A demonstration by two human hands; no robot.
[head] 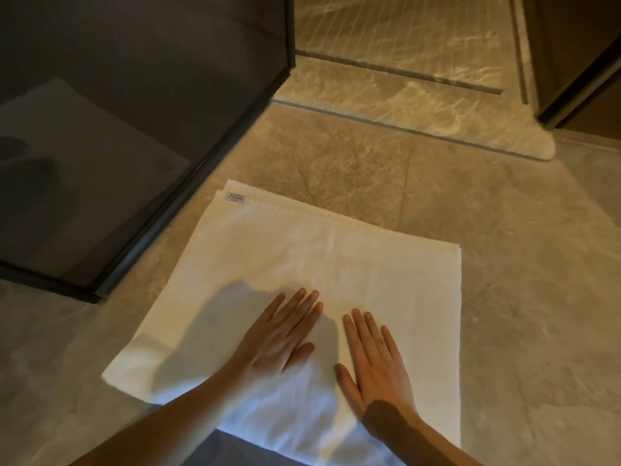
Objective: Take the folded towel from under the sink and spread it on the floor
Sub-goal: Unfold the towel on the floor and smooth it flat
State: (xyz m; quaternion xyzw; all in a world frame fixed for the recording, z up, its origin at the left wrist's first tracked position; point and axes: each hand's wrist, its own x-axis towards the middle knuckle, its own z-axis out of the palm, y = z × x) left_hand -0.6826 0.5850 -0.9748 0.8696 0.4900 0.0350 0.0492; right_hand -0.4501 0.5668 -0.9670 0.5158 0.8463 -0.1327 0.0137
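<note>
We see both hands lying flat, palms down, on the white towel (302,264). The left hand (279,338) has its fingers stretched out and close together, pointing toward 1 o'clock, the thumb set off to the side; it grips nothing and only presses on the cloth. The right hand (376,364) sits just beside it, fingers straight and slightly spread, pointing toward 11 o'clock, likewise holding nothing. The fingertips of the two hands come near each other without touching.

The towel is spread on the floor (521,297), a little rumpled at the near edge under our wrists, with a small label (235,198) at its corner toward 10 o'clock. The floor is brown veined stone. At 10 o'clock from the towel stands a dark glass panel (117,129) in a black frame, which reflects the cloth. Toward 1 o'clock a pale stone sill (437,122) crosses the floor.
</note>
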